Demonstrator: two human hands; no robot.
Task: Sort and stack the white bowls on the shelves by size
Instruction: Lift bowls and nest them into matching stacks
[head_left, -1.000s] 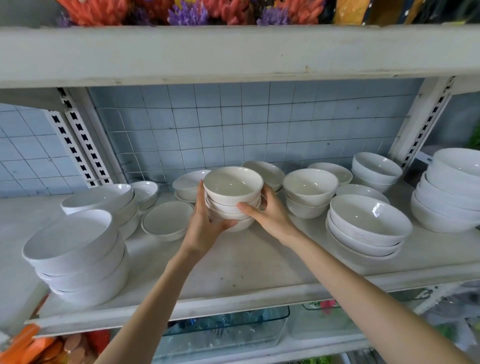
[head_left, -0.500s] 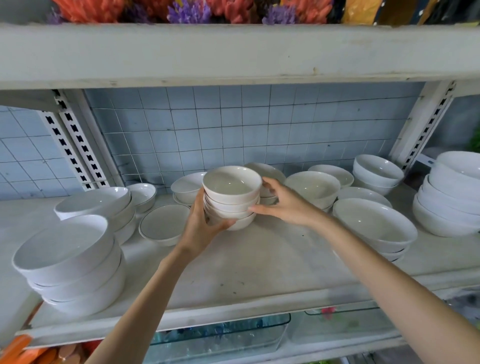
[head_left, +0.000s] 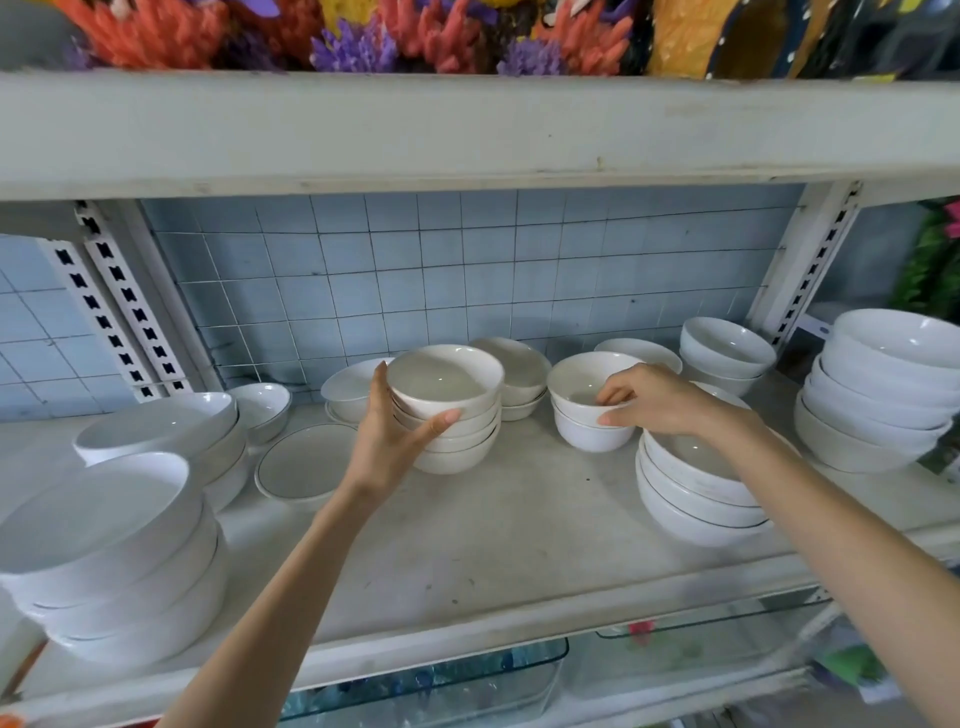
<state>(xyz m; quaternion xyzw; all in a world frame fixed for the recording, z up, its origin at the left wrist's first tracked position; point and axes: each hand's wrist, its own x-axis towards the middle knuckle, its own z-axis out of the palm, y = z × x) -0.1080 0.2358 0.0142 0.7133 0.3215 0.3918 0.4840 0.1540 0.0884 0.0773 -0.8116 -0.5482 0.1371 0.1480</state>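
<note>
The left hand (head_left: 387, 447) grips a stack of small bowls (head_left: 457, 441) near the middle of the shelf (head_left: 519, 535). The thumb lies across the front of the stack, and the fingers (head_left: 382, 384) curl round its left side. The stack is four bowls tall. It stands straight up, and every bowl has its open side up. The bottom bowl looks to sit on the shelf.

The right hand (head_left: 662, 402) is just to the right, at a short stack of two small bowls (head_left: 589, 439). It pinches the rim of the top bowl (head_left: 571, 382). Its fingers dip inside the bowl and its thumb presses on the outside. This top bowl is open side up too, and it sits level in the one below. The two stacks are near each other but do not touch.

The right wrist is over a pile of wide bowls (head_left: 691, 499) at the front right. A tall pile of big bowls (head_left: 872, 400) stands at the far right. At the front left is a pile of straight-sided bowls (head_left: 114, 561), with another pile (head_left: 161, 431) behind it. One low dish (head_left: 304, 462) lies between that pile and the left hand. Shallow bowls (head_left: 519, 364) sit at the back by the blue tile wall (head_left: 467, 270).
</note>
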